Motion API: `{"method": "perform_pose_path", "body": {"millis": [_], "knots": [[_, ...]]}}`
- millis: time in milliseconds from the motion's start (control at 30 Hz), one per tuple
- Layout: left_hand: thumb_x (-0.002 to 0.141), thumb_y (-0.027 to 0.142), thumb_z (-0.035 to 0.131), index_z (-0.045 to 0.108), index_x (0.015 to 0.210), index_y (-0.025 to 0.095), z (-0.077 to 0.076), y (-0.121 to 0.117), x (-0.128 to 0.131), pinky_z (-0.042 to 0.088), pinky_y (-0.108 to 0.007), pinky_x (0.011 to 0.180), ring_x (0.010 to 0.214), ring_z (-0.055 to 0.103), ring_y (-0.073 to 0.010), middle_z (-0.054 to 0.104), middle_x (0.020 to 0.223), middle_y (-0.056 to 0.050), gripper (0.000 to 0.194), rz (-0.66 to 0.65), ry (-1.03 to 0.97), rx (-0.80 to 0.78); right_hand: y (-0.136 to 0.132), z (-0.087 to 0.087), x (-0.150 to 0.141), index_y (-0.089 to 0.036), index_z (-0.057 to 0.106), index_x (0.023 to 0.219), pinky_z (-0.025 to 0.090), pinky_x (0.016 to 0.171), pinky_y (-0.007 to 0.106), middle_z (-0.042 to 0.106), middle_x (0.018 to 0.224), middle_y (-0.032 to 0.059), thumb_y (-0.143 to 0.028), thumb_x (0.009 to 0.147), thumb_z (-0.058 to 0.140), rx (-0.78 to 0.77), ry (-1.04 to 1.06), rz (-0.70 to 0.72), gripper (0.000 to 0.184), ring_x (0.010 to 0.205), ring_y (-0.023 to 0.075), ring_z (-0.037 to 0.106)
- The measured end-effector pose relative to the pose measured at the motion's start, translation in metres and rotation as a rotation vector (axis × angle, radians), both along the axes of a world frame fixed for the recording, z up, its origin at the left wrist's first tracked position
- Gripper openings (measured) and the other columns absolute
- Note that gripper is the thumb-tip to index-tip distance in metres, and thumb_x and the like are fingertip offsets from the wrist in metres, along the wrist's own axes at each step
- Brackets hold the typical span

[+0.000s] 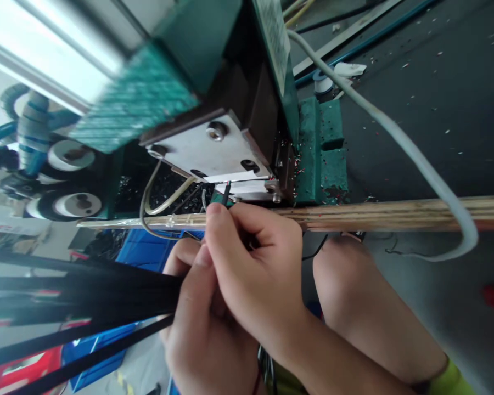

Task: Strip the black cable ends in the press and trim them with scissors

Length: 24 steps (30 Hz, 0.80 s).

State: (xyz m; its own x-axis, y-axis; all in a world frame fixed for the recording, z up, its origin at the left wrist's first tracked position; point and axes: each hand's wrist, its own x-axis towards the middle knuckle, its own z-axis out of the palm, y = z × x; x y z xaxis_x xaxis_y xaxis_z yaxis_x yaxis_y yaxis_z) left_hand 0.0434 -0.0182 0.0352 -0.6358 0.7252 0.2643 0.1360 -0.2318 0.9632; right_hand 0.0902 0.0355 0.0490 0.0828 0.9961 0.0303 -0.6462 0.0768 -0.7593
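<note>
My right hand (263,263) is closed in a pinch on a thin black cable (226,193). The cable's end, with small coloured wire tips, sits at the narrow gap below the metal plate (214,148) of a green machine (140,96). Just below and left, my left hand (209,323) is wrapped round a bundle of black cables (119,291), which fans out to the left and is blurred. Red, white and green tips show on some of them. The two hands touch, and the thumb of the right lies above the left.
A wooden bench edge (395,215) runs across in front of my knees. A grey hose (411,145) loops over it on the right. Wire scraps dot the green base (310,153) and dark bench top (428,109). Blue bins (144,247) stand below left.
</note>
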Motion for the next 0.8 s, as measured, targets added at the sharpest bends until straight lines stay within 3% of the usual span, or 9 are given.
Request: {"method": "perform_pose_path", "body": {"millis": [67, 200, 333, 500, 667, 800], "knots": [[0.098, 0.021, 0.086, 0.076, 0.079, 0.020, 0.001, -0.002, 0.002, 0.059, -0.015, 0.067, 0.070, 0.059, -0.0102, 0.058, 0.080, 0.003, 0.022, -0.041, -0.124, -0.012, -0.003, -0.004, 0.004, -0.024, 0.049, 0.059, 0.038, 0.046, 0.026, 0.051, 0.052, -0.0037, -0.020, 0.103, 0.067, 0.088, -0.038, -0.033, 0.048, 0.048, 0.0109, 0.050], [0.094, 0.031, 0.093, 0.068, 0.070, 0.021, 0.008, -0.011, 0.007, 0.061, -0.018, 0.064, 0.066, 0.064, -0.0122, 0.059, 0.073, 0.003, 0.036, -0.096, -0.215, 0.058, -0.016, -0.009, 0.006, -0.023, 0.065, 0.069, 0.051, 0.056, 0.029, 0.069, 0.062, 0.0006, -0.019, 0.105, 0.065, 0.282, -0.145, -0.078, 0.036, 0.056, 0.0148, 0.066], [0.091, 0.036, 0.098, 0.068, 0.071, 0.022, 0.009, -0.033, 0.001, 0.062, -0.016, 0.063, 0.064, 0.063, -0.0113, 0.059, 0.071, 0.004, 0.039, -0.086, -0.297, 0.106, -0.033, -0.006, 0.004, -0.023, 0.069, 0.074, 0.055, 0.058, 0.027, 0.071, 0.066, 0.0006, -0.020, 0.107, 0.062, 0.446, -0.225, -0.048, 0.033, 0.060, 0.0149, 0.070], [0.090, 0.043, 0.101, 0.070, 0.074, 0.021, 0.010, -0.063, -0.007, 0.062, -0.018, 0.066, 0.068, 0.069, -0.0128, 0.063, 0.071, 0.003, 0.041, -0.139, -0.380, 0.120, -0.057, 0.006, 0.005, -0.020, 0.069, 0.075, 0.049, 0.054, 0.024, 0.067, 0.066, -0.0001, -0.020, 0.109, 0.059, 0.565, -0.340, -0.052, 0.036, 0.058, 0.0124, 0.065], [0.083, 0.045, 0.105, 0.066, 0.073, 0.019, 0.022, -0.084, -0.002, 0.052, -0.016, 0.062, 0.064, 0.057, -0.0095, 0.056, 0.070, 0.004, 0.048, -0.117, -0.552, 0.093, -0.077, 0.017, 0.005, -0.020, 0.068, 0.075, 0.050, 0.053, 0.021, 0.068, 0.065, -0.0004, -0.020, 0.109, 0.058, 0.634, -0.403, -0.085, 0.036, 0.056, 0.0111, 0.065], [0.084, 0.043, 0.104, 0.065, 0.070, 0.018, 0.028, -0.093, 0.000, 0.044, -0.016, 0.057, 0.058, 0.043, -0.0074, 0.045, 0.067, 0.006, 0.049, -0.155, -0.575, 0.124, -0.087, 0.021, 0.006, -0.020, 0.068, 0.075, 0.050, 0.052, 0.021, 0.067, 0.065, -0.0002, -0.020, 0.110, 0.057, 0.664, -0.442, -0.103, 0.037, 0.054, 0.0114, 0.065]]}}
